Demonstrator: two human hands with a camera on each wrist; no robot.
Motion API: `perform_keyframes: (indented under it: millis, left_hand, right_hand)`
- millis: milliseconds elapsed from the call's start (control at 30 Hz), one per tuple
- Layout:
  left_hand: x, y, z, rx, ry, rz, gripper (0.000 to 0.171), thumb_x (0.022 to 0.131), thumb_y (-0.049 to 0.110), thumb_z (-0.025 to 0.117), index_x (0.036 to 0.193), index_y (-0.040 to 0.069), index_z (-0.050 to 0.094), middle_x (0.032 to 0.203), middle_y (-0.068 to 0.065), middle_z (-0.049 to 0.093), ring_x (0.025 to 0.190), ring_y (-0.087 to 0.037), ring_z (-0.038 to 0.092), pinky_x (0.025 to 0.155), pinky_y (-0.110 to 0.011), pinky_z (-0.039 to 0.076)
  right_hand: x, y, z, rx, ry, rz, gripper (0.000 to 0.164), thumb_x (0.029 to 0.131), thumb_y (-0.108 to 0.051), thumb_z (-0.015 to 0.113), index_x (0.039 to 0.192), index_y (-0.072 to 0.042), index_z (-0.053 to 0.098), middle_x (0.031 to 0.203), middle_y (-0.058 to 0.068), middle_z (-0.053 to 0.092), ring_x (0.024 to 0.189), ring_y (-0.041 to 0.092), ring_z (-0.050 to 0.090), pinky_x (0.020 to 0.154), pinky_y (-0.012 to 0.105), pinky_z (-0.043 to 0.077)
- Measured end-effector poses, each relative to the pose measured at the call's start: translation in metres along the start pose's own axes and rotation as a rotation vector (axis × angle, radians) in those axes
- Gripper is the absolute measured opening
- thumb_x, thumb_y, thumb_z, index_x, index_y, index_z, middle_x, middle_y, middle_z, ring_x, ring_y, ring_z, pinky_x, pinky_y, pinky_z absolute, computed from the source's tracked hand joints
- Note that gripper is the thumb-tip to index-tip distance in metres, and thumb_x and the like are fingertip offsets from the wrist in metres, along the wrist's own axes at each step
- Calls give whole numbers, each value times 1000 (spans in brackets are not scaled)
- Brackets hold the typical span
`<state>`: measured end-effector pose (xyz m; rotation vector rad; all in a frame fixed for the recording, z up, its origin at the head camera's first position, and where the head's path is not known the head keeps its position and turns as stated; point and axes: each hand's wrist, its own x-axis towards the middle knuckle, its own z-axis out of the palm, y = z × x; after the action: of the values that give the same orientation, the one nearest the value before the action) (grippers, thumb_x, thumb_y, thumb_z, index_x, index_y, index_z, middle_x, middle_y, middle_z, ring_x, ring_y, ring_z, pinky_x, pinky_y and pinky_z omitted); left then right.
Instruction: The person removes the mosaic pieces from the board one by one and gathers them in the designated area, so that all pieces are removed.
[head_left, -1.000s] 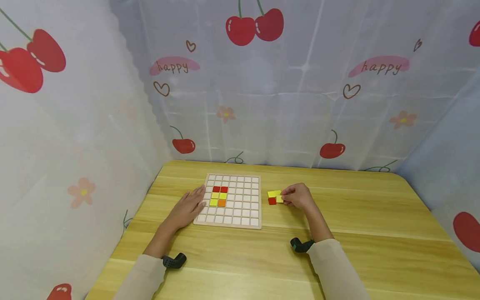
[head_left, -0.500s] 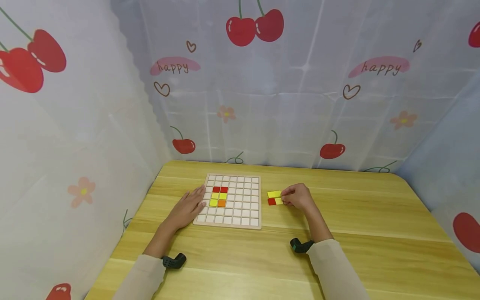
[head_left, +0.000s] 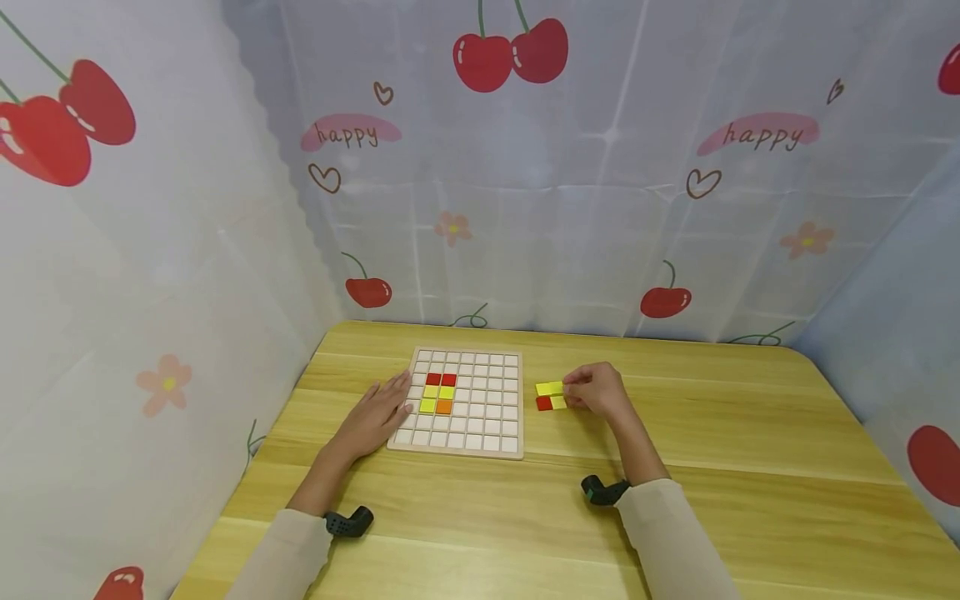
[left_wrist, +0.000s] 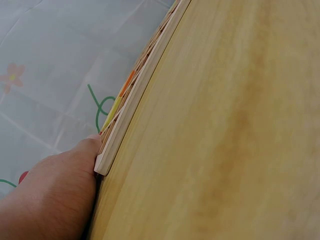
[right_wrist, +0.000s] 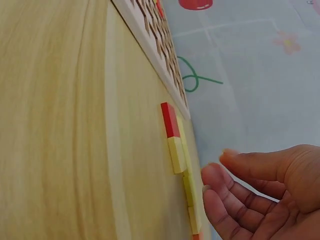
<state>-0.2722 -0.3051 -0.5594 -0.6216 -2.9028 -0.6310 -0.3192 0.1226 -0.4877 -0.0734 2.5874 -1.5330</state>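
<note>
My left hand lies flat, its fingers touching the left edge of a wooden grid board. Set in the board's cells are two red tiles, several yellow tiles and an orange tile. To the right of the board, a loose red tile sits beside a pale yellow tile, with brighter yellow tiles behind them. Over this group's right end hovers my right hand, fingers loosely bent. Thumb and forefinger are apart, and I see nothing between them. In the head view this hand hides part of the group.
The wooden table ends at a patterned curtain behind, with more curtain on both sides. A black wrist camera is on the left wrist, another black wrist camera on the right. One orange tile shows at the right wrist view's bottom.
The pale yellow tile has shifted slightly toward me, into line beside the loose red one. My right hand has since come off it and risen a little. The left hand stays put.
</note>
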Motion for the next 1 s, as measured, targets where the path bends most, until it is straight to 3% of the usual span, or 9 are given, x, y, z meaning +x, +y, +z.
perform_keyframes:
  millis: [300,767,1000]
  left_hand:
    - [0,2,0,5,-3,-6,62,110,38,43,160,6,28,167,-6,24,154,-24,21,124,-54,13]
    - [1,2,-3,-2,10,4,64,110,41,42,160,5,27,166,-9,25,154,-28,22,123,-56,14]
    - [0,1,1,-1,16,19,63,110,39,42,160,4,27,167,-10,24,153,-29,22,122,-59,14]
  right_hand:
    - [-4,-14,4,8,13,-48,15,94,-3,70,104,8,73,93,19,72,88,40,71,78,45,61]
    - [-7,-27,23,-37,-8,-140,13,94,-8,73,102,2,77,91,13,73,80,34,72,71,47,60]
    - [-12,-31,31,-41,-25,-159,12,93,-7,74,100,1,77,89,10,72,76,35,70,58,31,54]
